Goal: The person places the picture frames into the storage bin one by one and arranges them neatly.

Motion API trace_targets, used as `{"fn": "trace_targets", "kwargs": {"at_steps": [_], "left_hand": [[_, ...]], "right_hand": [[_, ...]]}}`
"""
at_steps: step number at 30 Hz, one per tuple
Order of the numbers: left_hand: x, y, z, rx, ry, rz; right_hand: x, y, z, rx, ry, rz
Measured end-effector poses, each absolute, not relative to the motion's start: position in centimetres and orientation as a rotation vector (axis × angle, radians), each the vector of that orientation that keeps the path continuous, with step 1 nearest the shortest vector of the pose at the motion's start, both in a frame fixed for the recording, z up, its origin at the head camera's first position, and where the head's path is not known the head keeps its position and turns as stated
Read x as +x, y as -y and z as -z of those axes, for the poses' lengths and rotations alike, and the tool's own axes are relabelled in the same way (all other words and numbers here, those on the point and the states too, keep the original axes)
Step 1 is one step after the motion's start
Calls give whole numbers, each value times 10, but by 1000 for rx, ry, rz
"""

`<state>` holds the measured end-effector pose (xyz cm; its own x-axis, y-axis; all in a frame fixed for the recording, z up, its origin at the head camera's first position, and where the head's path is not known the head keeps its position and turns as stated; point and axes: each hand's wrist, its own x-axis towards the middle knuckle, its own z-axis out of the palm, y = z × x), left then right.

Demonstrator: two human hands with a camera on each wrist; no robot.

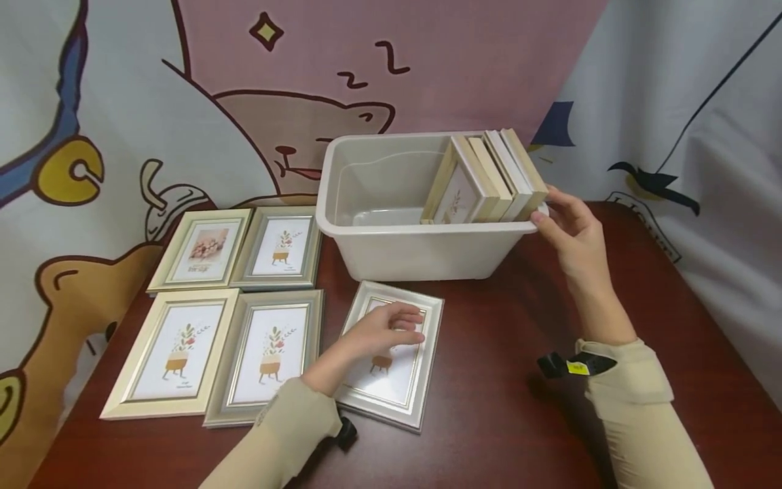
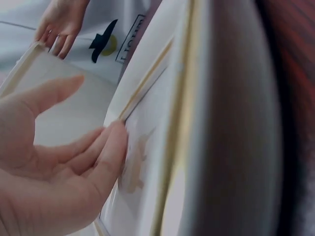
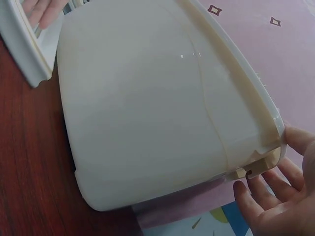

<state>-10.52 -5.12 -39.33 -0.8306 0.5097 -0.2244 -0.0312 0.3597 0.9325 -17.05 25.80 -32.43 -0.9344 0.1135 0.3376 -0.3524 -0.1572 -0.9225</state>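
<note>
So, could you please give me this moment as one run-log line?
left hand: over silver frame | right hand: on right rim of bin | standing frames: in bin | four frames: flat on table, left

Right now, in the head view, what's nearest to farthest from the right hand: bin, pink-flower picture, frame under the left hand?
1. Bin: the right hand touches its end.
2. Frame under the left hand: in front of the bin.
3. Pink-flower picture: far left, back row.
</note>
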Motion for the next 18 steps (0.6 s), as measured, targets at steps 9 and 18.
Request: {"fn": "trace_targets", "kwargs": {"at_steps": [9, 18], "left_hand": [[-110, 41, 389, 659, -1952, -1324], [-108, 20, 380, 855, -2091, -913]], "right_hand": [[-170, -261, 323, 269, 1821, -2167], [-171, -259, 322, 279, 1834, -2157]]}}
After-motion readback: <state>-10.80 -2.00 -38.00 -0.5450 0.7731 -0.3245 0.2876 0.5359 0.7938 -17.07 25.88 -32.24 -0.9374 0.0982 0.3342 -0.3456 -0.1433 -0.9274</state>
